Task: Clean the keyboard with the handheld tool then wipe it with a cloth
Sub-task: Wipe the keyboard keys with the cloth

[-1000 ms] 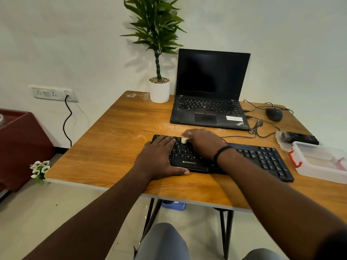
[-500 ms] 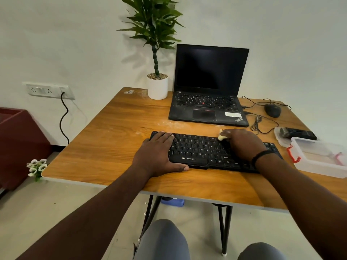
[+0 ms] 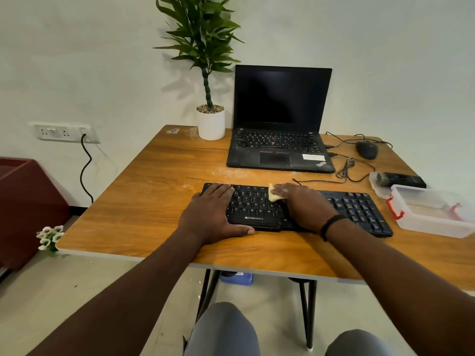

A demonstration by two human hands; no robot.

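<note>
**Cloth on the keys, both hands on the keyboard**

The black keyboard [image 3: 295, 209] lies flat on the wooden surface [image 3: 144, 201], directly under both hands. The left hand [image 3: 213, 214] lies palm down over the keyboard's left end, fingers straight and together across the keys, thumb stretched along the near edge. The right hand [image 3: 303, 204] rests on the middle of the keyboard, pressing a small pale cloth [image 3: 273, 196] onto the upper key rows; the cloth peeks out past the fingertips on the side toward the left hand, and the fingers lie fairly flat over it, though whether they curl round any of it cannot be told. A dark band [image 3: 331, 224] circles the right wrist.

Beyond the hands stands an open black laptop [image 3: 280, 147] with a dark screen, and beside it, farther from the right hand, a white pot with a green plant [image 3: 210, 122]. Out past the right hand a black mouse [image 3: 367, 149] sits with its loose cable trailing toward the laptop. Just outside the keyboard's right end rests a clear plastic box [image 3: 434, 214] with red clips, and behind it a dark brush-like tool [image 3: 401, 179] lies on a clear lid. A light dusting of whitish powder marks the surface between the keyboard and laptop.
</note>
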